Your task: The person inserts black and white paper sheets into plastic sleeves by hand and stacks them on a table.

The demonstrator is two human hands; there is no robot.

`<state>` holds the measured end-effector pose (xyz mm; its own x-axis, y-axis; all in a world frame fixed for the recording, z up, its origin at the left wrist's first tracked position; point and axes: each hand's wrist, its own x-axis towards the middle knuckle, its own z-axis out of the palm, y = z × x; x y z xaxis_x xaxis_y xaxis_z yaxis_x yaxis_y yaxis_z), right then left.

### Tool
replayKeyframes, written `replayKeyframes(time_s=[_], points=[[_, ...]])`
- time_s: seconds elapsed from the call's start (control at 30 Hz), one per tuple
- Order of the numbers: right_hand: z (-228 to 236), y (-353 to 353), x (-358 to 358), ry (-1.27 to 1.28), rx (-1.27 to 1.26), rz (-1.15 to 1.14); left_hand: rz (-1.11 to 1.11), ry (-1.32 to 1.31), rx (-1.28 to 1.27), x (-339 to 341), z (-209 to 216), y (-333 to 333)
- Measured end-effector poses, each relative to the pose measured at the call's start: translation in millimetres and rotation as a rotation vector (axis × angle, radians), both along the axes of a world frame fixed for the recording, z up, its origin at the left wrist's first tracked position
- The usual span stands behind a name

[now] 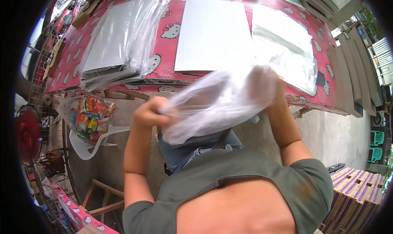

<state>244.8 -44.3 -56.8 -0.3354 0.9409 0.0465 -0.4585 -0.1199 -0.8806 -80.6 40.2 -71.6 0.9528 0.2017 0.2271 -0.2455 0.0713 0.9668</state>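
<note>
A clear plastic bag (pixel 215 107) hangs in front of me at the table's near edge, blurred by motion. My left hand (pixel 152 112) is closed on the bag's left edge, thumb and fingers pinching the film. At the bag's upper right is my right hand (pixel 264 86), smeared and partly covered by film; whether it is inside or behind the bag I cannot tell. Just beyond the bag lies a stack of white sheets (pixel 213 33). Plastic-wrapped white sheets (pixel 123 35) are piled to its left. To its right rests a pile of clear plastic bags (pixel 282 46).
A pink cartoon-print cover (pixel 166 50) lies over the table. Long brown boards (pixel 352 74) stand along its right end. Below left, a white plastic chair (pixel 88 146) bears a bag of colourful packets (pixel 92 117). A red fan (pixel 28 135) is far left, stacked cartons (pixel 356 193) lower right.
</note>
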Motion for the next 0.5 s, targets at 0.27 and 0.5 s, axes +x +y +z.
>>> replayKeyframes(time_s=[0.27, 0.5], points=[[-15, -6, -11, -0.288, 0.026, 0.130, 0.039, -0.328, -0.590, 16, 9, -10], [-41, -5, 15, -0.173, -0.149, -0.287, 0.020, -0.176, -0.251, 3, -18, 3]])
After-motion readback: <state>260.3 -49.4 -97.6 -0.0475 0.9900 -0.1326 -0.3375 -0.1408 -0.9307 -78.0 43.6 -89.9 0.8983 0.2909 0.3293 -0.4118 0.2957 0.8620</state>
